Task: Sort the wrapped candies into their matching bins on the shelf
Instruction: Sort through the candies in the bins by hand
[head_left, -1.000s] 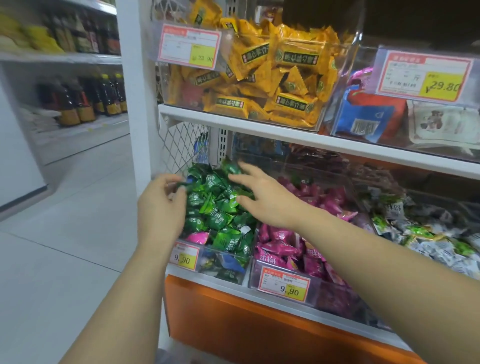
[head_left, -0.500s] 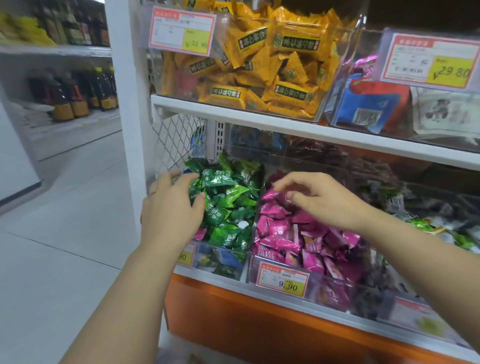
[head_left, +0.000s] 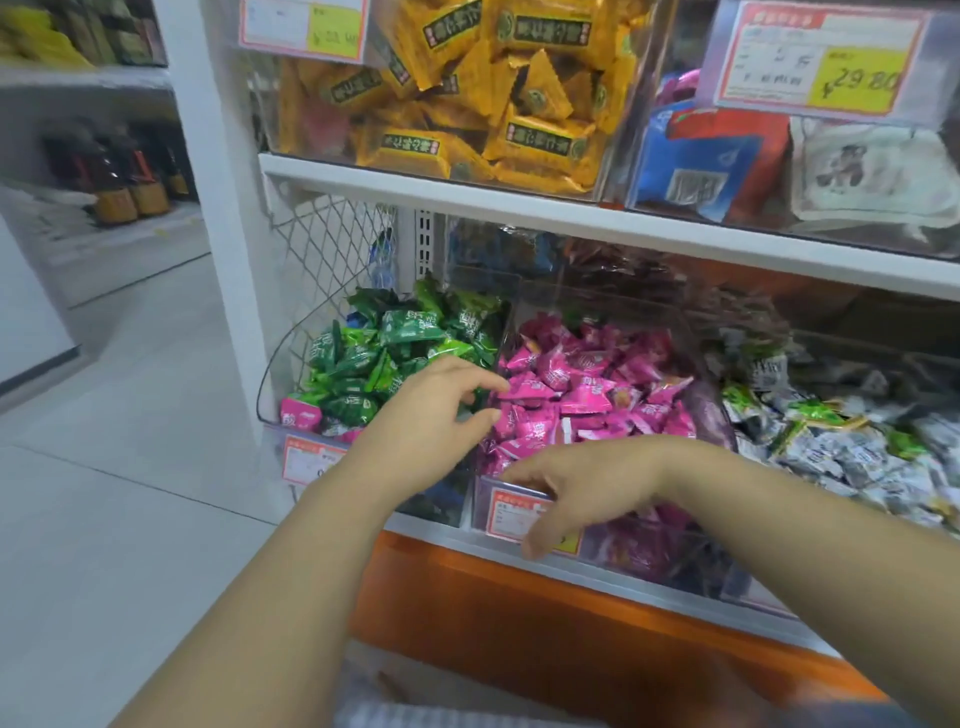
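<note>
Candies in pink wrappers (head_left: 587, 384) fill the bin (head_left: 639, 540) just behind the right hand (head_left: 587, 483), which hangs loose and empty over its front. The left hand (head_left: 436, 410) is half open, holding nothing, its fingertips by the pink pile and green candies (head_left: 395, 348) behind it.

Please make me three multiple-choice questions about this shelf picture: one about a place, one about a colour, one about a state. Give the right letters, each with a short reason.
1. Where does the stray pink candy lie?
A) in the green candy bin
B) on the floor
C) among the white candies

2. What colour are the candies in the upper left bin?
A) blue
B) yellow
C) white

3. How is the right hand?
A) gripping a bottle
B) out of view
C) open, holding nothing

Answers: 1 A, it sits at the front left among green wrappers; 2 B, its wrappers show yellow; 3 C, its fingers hang relaxed before the pink bin's price label.
</note>
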